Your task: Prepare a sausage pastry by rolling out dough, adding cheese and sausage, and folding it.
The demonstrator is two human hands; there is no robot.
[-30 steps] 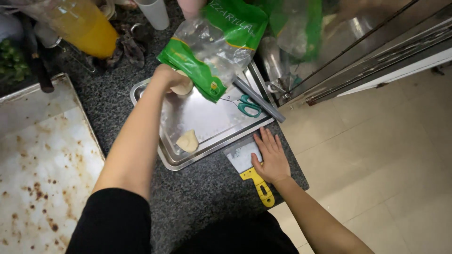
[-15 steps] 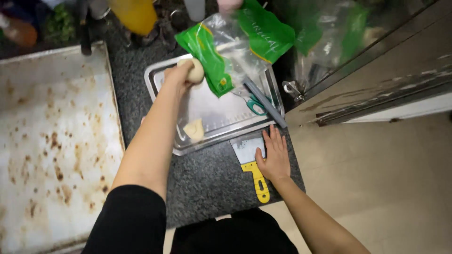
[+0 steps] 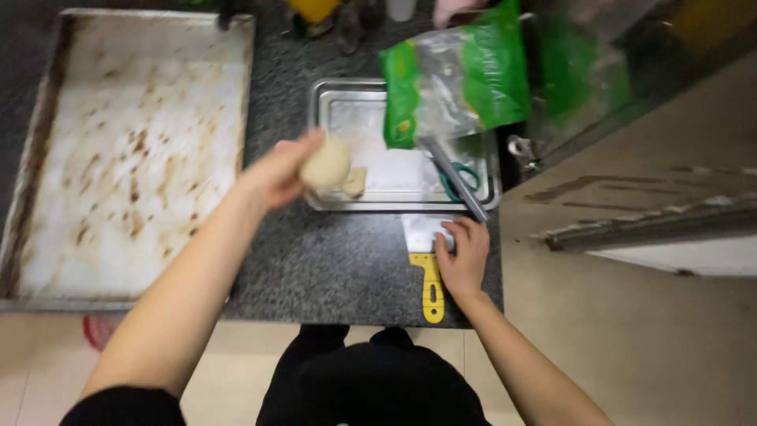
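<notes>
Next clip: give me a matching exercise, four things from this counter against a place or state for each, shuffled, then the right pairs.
Things:
1. dough ball
2. yellow-handled scraper
3. green plastic bag
4. large stained baking sheet

Places or states:
A. lies flat at the left of the counter
B. held up in the left hand
C. under the right hand at the counter's edge
D. hangs above the small steel tray

Pairs: 1-B, 2-C, 3-D, 4-A

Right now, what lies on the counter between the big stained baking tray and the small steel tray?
In the head view, only bare speckled counter separates the stained baking tray from the steel tray; the left hand hovers above it, holding a dough ball.
</notes>
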